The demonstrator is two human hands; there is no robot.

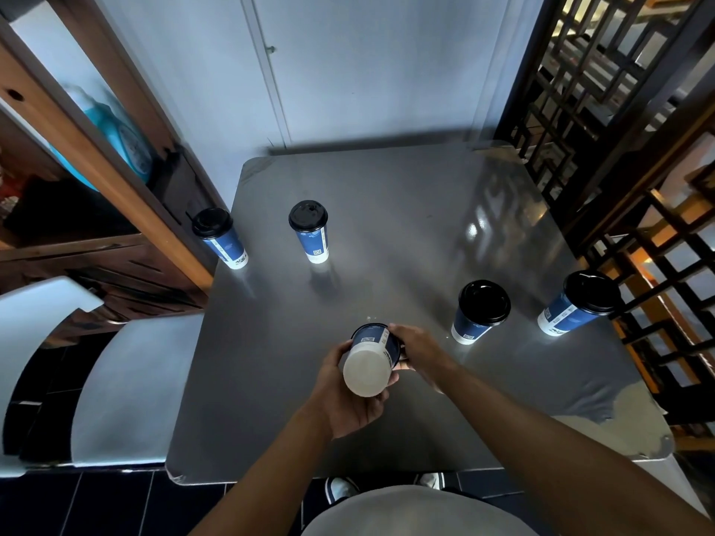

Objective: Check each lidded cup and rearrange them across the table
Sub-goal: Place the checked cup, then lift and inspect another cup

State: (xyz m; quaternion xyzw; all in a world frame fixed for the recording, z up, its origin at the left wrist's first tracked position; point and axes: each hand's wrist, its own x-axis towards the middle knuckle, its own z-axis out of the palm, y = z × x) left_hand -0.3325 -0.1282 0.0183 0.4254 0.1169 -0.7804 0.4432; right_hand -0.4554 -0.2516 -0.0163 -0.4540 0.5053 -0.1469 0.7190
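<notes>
Both my hands hold one blue paper cup [372, 357] upside down above the near middle of the grey table [406, 234], its white base facing me and its lid hidden underneath. My left hand [350, 396] cups it from below and my right hand [419, 352] grips its right side. Standing upright with black lids are other blue cups: one at the far left edge [219, 238], one left of centre [310, 230], one at the right [479, 312], and one near the right edge [580, 303].
A white chair [127, 384] stands at the table's left side, with a wooden shelf unit [116, 156] behind it. A dark wooden lattice screen [634, 156] runs along the right. A white wall backs the table's far edge.
</notes>
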